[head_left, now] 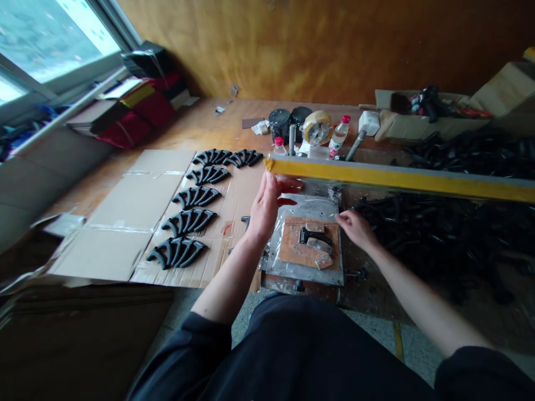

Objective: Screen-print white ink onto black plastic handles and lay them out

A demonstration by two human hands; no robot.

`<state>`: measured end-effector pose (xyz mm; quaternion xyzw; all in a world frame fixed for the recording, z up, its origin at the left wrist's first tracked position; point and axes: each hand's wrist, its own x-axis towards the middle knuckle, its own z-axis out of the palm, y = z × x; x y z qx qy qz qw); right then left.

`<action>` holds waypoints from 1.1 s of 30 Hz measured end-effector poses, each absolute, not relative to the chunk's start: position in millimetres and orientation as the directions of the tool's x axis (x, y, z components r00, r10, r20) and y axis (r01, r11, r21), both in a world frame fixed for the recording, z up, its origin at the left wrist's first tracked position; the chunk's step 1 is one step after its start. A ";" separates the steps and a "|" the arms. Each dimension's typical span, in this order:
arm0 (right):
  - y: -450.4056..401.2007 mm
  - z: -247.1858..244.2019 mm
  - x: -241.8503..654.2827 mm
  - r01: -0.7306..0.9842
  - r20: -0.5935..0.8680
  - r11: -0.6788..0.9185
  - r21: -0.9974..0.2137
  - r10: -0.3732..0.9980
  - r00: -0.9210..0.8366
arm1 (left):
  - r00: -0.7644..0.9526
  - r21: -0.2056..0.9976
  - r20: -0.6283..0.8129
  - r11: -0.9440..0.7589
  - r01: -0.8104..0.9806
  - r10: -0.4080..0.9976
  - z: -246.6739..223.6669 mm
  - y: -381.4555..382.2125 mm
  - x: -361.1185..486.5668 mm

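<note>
A long yellow-and-grey bar (388,177) stretches across the view above the work plate, running out at the right. My left hand (267,209) is at its left end, thumb side against the corner, the other fingers reaching out below it. Under the bar, a black curved handle (316,238) with small white marking lies in a wooden fixture (290,245) on a grey metal plate (309,203). My right hand (357,227) is by the plate's right edge, its fingertips pinched together; what they hold, if anything, cannot be made out.
Rows of black curved handles (190,221) lie on cardboard (121,200) at the left. Behind the bar stand dark jars (279,123), a tape roll (317,127) and a red-capped bottle (339,136). Dark parts (418,239) are heaped right, near an open carton (438,127).
</note>
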<state>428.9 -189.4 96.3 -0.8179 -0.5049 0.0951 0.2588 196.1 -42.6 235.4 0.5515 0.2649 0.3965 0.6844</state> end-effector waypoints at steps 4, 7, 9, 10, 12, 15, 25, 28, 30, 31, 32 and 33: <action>-187.1 70.2 363.8 0.921 0.036 -0.277 -0.274 0.954 0.298 | 0.545 0.945 -0.195 0.306 -0.119 0.815 191.3 -76.7 195.0; -188.7 82.5 328.2 0.912 0.018 -0.326 -0.248 0.940 0.341 | 0.691 0.762 -0.560 0.611 0.213 0.457 146.4 -119.2 185.8; -190.3 95.4 308.0 0.926 0.075 -0.238 -0.295 0.960 0.270 | 0.685 0.688 -0.609 0.696 0.206 0.400 124.5 -138.9 180.7; -190.6 100.9 302.0 0.934 0.112 -0.150 -0.323 0.974 0.195 | 0.653 0.679 -0.619 0.715 0.166 0.436 117.1 -142.2 177.9; -190.6 107.4 306.9 0.927 0.178 0.019 -0.375 0.983 0.052 | 0.569 0.712 -0.624 0.690 0.131 0.536 108.0 -131.7 169.0; -190.5 101.0 364.2 0.927 0.217 -0.078 -0.366 0.962 0.167 | 0.440 0.834 -0.551 0.446 0.326 0.709 100.5 -76.8 138.7; -216.6 40.6 500.2 0.901 -0.090 -0.413 0.133 0.900 0.426 | 0.060 0.218 -0.489 0.055 0.974 0.870 56.0 58.1 53.2; -230.8 51.0 497.4 0.898 0.015 -0.423 0.124 0.905 0.424 | 0.108 0.163 -0.461 -0.036 0.986 0.881 39.8 56.2 65.2; -236.8 62.5 495.0 0.865 0.141 -0.502 -0.013 0.855 0.498 | 0.142 0.145 -0.463 -0.083 0.986 0.875 34.8 57.0 69.8; -237.7 68.7 491.1 0.841 0.191 -0.523 -0.138 0.819 0.541 | 0.156 0.139 -0.468 -0.102 0.985 0.870 34.4 58.1 70.5; -236.7 74.7 484.1 0.810 0.225 -0.513 -0.284 0.785 0.577 | 0.167 0.134 -0.474 -0.117 0.984 0.864 35.4 59.5 70.4; -233.7 80.0 473.8 0.774 0.242 -0.466 -0.429 0.767 0.595 | 0.177 0.130 -0.480 -0.130 0.983 0.859 37.8 61.0 70.0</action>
